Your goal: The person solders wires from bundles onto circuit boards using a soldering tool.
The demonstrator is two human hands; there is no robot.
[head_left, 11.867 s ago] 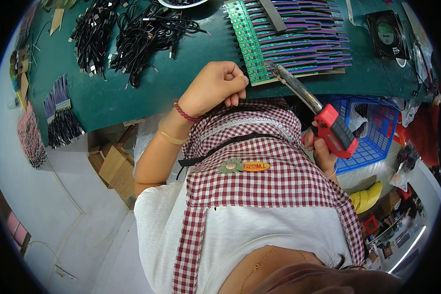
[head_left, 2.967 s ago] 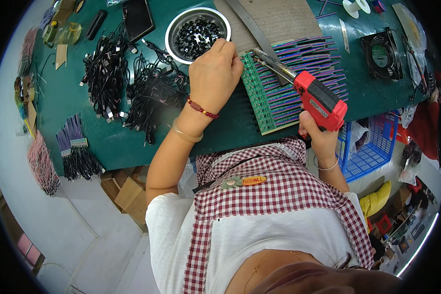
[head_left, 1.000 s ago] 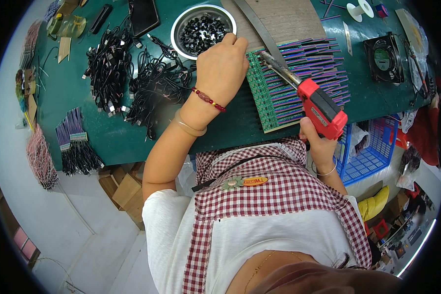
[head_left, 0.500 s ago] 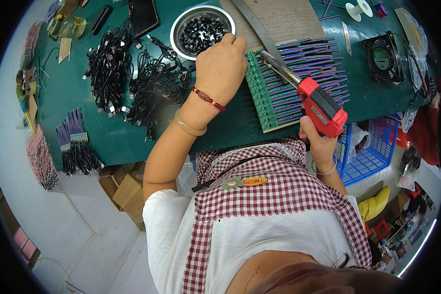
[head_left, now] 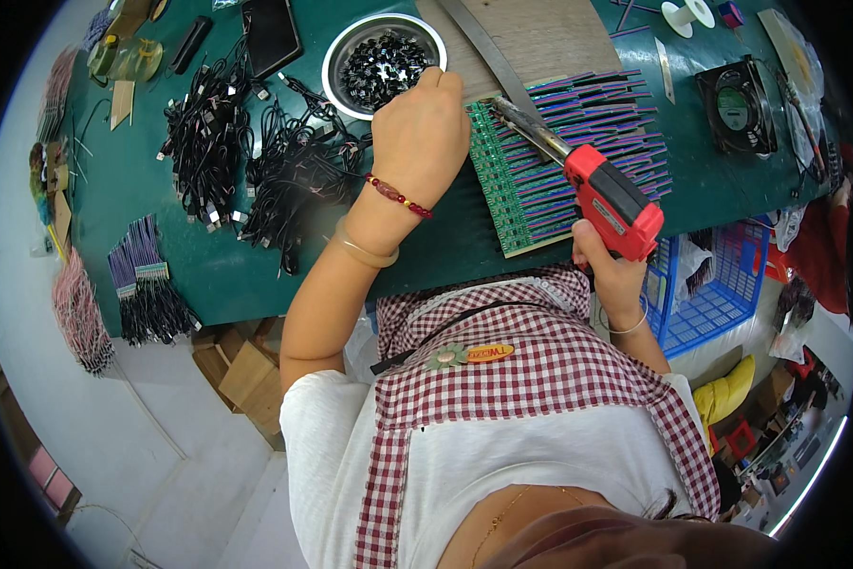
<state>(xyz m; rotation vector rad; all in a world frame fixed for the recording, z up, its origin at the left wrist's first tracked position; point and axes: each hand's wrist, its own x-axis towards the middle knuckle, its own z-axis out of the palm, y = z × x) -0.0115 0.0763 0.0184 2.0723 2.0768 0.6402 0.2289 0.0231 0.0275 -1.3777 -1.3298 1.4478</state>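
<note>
My right hand [head_left: 612, 275] is wrapped round the grip of a red and black soldering gun [head_left: 614, 201]. The gun's metal tip reaches left over the upper edge of a panel of green circuit boards [head_left: 495, 180], close to my left fingers. Rows of purple, blue and dark wires [head_left: 602, 142] run rightward from the boards. With fingers bent and drawn together, my left hand [head_left: 417, 142] is between the panel's top left corner and a metal bowl [head_left: 331, 83]; its fingertips are hidden, so what they pinch cannot be seen. Small black and shiny connectors [head_left: 384, 71] fill the bowl's middle.
Bundles of black USB cables [head_left: 203, 142] lie left of the bowl. A metal ruler [head_left: 488, 52] rests on a wooden board [head_left: 564, 38] behind the panel. To the right stands a black fan [head_left: 735, 109]; a blue basket [head_left: 706, 294] sits below the table edge.
The view has shifted slightly. My right hand and the soldering gun have moved a little to the left; my left hand keeps nearly the same place and pose.
</note>
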